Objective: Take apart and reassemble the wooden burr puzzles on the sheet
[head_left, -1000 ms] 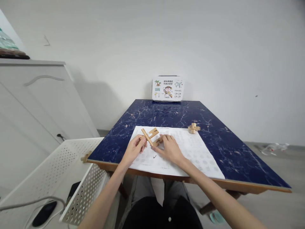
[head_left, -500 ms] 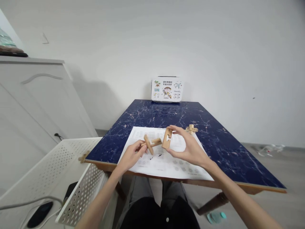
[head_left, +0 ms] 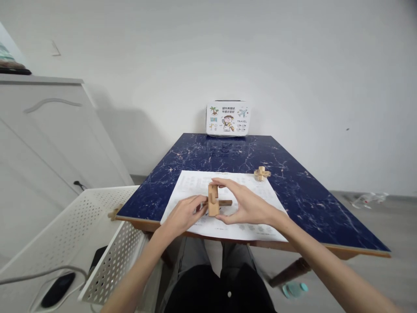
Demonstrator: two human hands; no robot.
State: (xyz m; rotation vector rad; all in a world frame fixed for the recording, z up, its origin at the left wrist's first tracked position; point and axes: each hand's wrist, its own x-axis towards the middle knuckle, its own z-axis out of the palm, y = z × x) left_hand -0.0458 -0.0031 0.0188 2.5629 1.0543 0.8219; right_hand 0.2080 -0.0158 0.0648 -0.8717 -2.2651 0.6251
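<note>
Over the white printed sheet, my right hand pinches a notched wooden puzzle block between thumb and fingers, one at its top and one at its bottom. From the left, my left hand has its fingers closed on the end of another wooden puzzle piece, whose bar sticks out to the right past the block. The two pieces meet, with the block around or in front of the bar; which one is hidden. Behind the sheet's right corner lies an assembled wooden cross puzzle.
A printed white case stands at the back of the blue marbled table. To the left is a white perforated basket with cables and a black object; a wooden piece sits by the table corner. A bottle lies on the floor.
My right hand has moved left with the notched block, bringing it over the bar of the piece in my left hand. Before, the two pieces were apart.
</note>
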